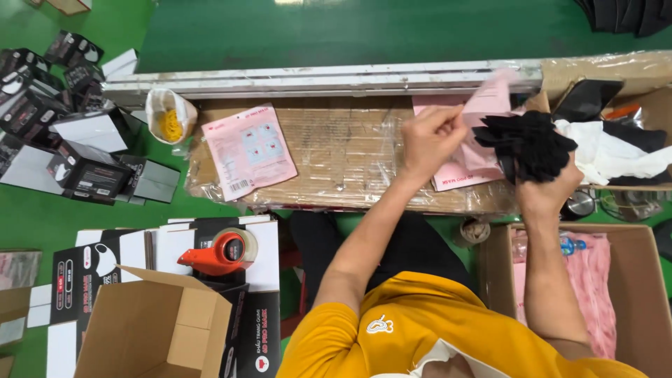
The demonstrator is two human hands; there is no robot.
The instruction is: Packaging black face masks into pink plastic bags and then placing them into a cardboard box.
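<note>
Holding, upper right of frame: right hand (542,192) fingers clamped round black mask stack (526,143), soft, light, floppy; best gripped mid-bundle. Left hand (428,136) fingers pinching pink pouch (490,105) edge, thin, slippery, above desk (336,150).

Pink pouch (490,98) in left hand (430,136): motion-blurred, print unreadable. Right hand (542,192): palm and fingers hidden behind black mask stack (528,143); grip not visible. Second pink pouch (455,175) on tabletop (336,150): largely covered by hands. Cardboard box (157,329) lower left: cut off by bottom edge, inside unseen. Right carton (640,294): cut by frame edge. Bagged yellow items (170,122): too small to identify.
</note>
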